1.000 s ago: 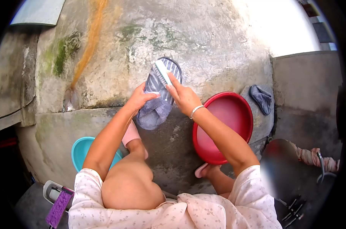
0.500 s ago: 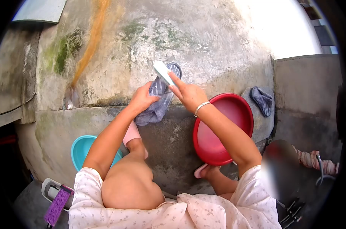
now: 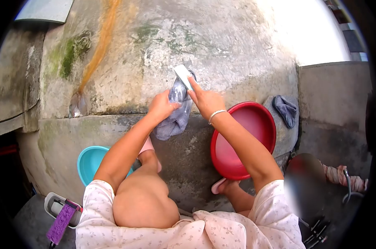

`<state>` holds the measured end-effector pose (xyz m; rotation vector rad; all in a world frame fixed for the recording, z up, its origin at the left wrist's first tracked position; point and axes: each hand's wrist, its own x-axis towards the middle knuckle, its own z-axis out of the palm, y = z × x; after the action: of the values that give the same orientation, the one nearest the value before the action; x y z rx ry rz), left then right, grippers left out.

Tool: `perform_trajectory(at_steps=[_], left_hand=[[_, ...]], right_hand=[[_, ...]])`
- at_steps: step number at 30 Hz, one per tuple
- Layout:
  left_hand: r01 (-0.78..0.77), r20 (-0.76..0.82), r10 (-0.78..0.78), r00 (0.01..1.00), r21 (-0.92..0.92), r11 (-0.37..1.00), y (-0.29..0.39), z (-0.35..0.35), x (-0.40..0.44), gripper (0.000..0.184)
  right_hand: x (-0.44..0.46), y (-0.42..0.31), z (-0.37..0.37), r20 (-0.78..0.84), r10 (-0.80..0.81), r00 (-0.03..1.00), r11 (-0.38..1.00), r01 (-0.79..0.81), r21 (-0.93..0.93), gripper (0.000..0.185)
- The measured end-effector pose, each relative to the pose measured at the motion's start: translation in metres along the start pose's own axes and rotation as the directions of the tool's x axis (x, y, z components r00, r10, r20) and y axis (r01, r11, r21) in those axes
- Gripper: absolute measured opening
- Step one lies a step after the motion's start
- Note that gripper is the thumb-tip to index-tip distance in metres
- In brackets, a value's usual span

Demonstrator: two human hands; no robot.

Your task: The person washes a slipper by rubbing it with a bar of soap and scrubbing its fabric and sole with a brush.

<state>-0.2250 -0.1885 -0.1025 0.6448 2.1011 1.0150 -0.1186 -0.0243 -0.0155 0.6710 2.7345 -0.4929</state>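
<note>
My right hand [image 3: 207, 102] grips a pale, long-handled scrubbing brush [image 3: 182, 74], its head laid over the top of a wet grey cloth item [image 3: 176, 118]. The bristles are hidden beneath the brush. My left hand [image 3: 161, 107] is closed on the left side of the grey cloth, thumb on top. The cloth rests on the edge of a concrete ledge [image 3: 126, 97], its lower end hanging in a bunch. A dark curved rim shows partly behind the brush. A bracelet circles my right wrist.
A red basin [image 3: 262, 120] stands beneath my right forearm, and a turquoise basin [image 3: 88, 164] left of my leg. Another grey cloth item [image 3: 284, 111] lies on a slab at right. A purple fluffy mop head [image 3: 63, 224] rests at lower left. Walls rise at both sides.
Both hands have shifted slightly right with the grey cloth. The brush head has moved right and now covers more of the dark rim.
</note>
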Motion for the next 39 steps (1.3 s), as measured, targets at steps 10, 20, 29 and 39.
perform_trajectory(at_steps=[10, 20, 29, 39], left_hand=[[-0.003, -0.038, 0.003, 0.999, 0.020, 1.000, 0.017, -0.011, 0.002, 0.041], [0.020, -0.170, 0.038, 0.985, 0.326, 0.945, 0.035, -0.024, 0.000, 0.035], [-0.040, -0.165, 0.125, 0.978, 0.442, 0.896, 0.037, -0.026, -0.003, 0.031], [-0.040, -0.149, 0.083, 0.985, 0.271, 0.962, 0.048, -0.029, -0.012, 0.030]], right_hand=[[-0.009, -0.020, 0.003, 0.057, -0.041, 0.998, 0.999, 0.041, -0.001, 0.054], [-0.023, -0.037, -0.002, 0.107, -0.081, 0.991, 0.996, 0.083, -0.013, 0.052], [-0.026, -0.038, -0.003, 0.113, -0.118, 0.987, 0.993, 0.119, -0.002, 0.054], [0.002, -0.016, -0.003, 0.061, -0.050, 0.997, 0.999, 0.050, 0.003, 0.051]])
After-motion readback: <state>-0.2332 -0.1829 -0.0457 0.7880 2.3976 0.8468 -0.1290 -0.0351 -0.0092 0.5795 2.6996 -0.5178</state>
